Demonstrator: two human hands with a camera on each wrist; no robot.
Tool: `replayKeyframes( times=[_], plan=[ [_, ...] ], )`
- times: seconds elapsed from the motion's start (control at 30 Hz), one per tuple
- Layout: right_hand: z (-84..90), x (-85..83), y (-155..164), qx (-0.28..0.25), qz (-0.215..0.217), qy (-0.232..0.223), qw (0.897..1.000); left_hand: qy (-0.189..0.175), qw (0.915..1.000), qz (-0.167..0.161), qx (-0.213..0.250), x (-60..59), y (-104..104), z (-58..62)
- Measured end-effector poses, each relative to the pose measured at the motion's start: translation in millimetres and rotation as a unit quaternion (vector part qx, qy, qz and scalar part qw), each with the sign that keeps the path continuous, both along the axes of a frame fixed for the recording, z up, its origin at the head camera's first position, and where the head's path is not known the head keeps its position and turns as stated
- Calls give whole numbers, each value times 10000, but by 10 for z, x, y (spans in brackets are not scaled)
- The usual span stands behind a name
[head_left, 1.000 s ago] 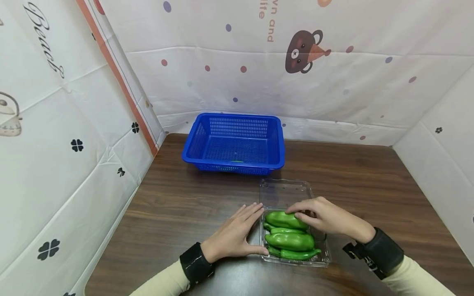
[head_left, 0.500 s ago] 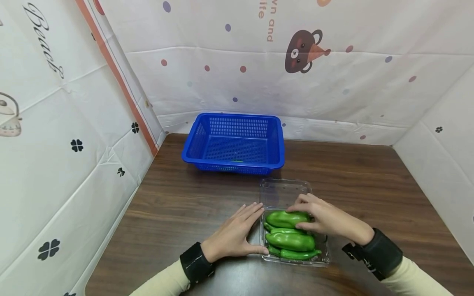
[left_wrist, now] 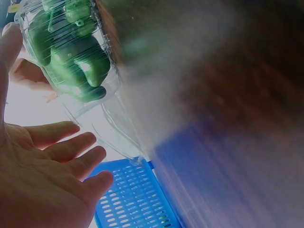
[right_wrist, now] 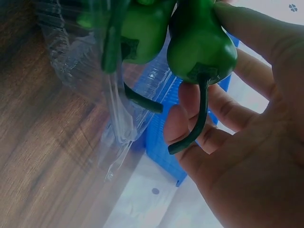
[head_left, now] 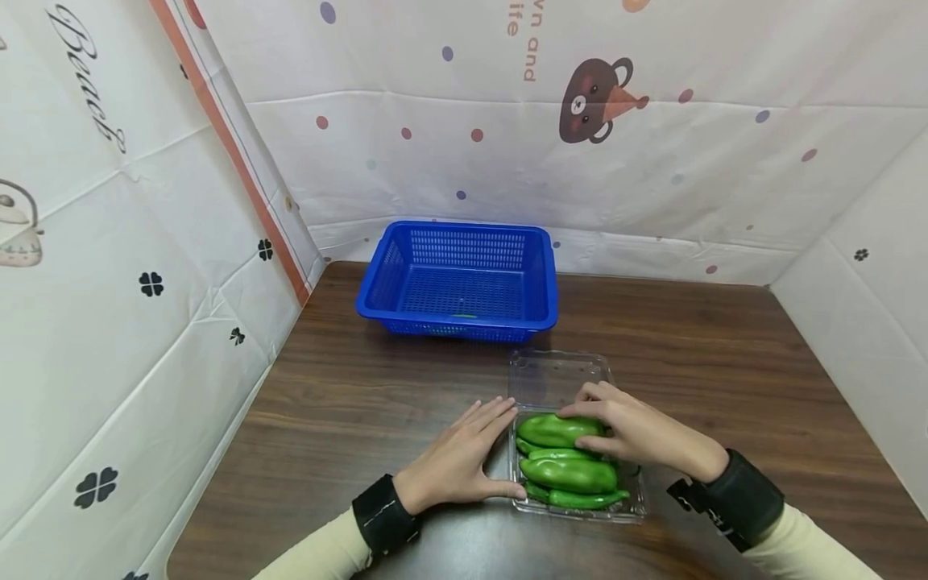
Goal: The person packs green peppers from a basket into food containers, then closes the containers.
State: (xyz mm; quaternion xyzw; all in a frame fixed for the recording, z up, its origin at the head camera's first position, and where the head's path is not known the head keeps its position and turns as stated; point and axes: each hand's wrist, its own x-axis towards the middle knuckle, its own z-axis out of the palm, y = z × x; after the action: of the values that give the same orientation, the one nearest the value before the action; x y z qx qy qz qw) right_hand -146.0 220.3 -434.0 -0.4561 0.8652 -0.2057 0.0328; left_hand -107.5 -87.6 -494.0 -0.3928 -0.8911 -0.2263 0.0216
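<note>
Several green peppers fill a clear plastic clamshell box (head_left: 634, 507) whose lid (head_left: 558, 379) lies folded back behind it. My right hand (head_left: 631, 423) grips the rearmost green pepper (head_left: 554, 431), thumb on the near side and fingers over the far side. In the right wrist view that green pepper (right_wrist: 202, 57) shows its dark curved stem hanging past my fingers. My left hand (head_left: 460, 459) is spread along the left side of the box, thumb at the near corner and fingertips by the hinge. The left wrist view shows the left palm (left_wrist: 47, 180) with straight fingers beside the box.
A blue plastic basket (head_left: 457, 290) with perforated walls stands behind the box, a bit of green showing near its front wall. The brown wooden table (head_left: 725, 387) reaches a printed white cloth (head_left: 435, 161) hung at the back and sides.
My right thumb and fingers have closed around the rear pepper, which has shifted very slightly. The left hand, box and basket have stayed where they were.
</note>
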Motion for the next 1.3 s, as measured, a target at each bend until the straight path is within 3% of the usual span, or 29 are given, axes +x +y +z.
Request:
replayKeyframes(
  times=[0.3,0.53,0.77,1.1,1.3],
  plan=[
    [-7,-6,14,-57,-26,-154,9999,2,10000,-58,67,-2,-3,7],
    [21,-2,17,18,-89,-265,9996,259,9996,-76,21,5,-13,20],
    [96,-33,-8,15,1,-13,10000,249,9997,-62,25,-31,-39,84],
    [412,-313,-319,-185,141,279,9993,895,9917,834,393,-270,-216,269],
    [606,-575,-581,-434,402,494,9970,1382,9733,1537,999,-459,-359,342]
  ],
)
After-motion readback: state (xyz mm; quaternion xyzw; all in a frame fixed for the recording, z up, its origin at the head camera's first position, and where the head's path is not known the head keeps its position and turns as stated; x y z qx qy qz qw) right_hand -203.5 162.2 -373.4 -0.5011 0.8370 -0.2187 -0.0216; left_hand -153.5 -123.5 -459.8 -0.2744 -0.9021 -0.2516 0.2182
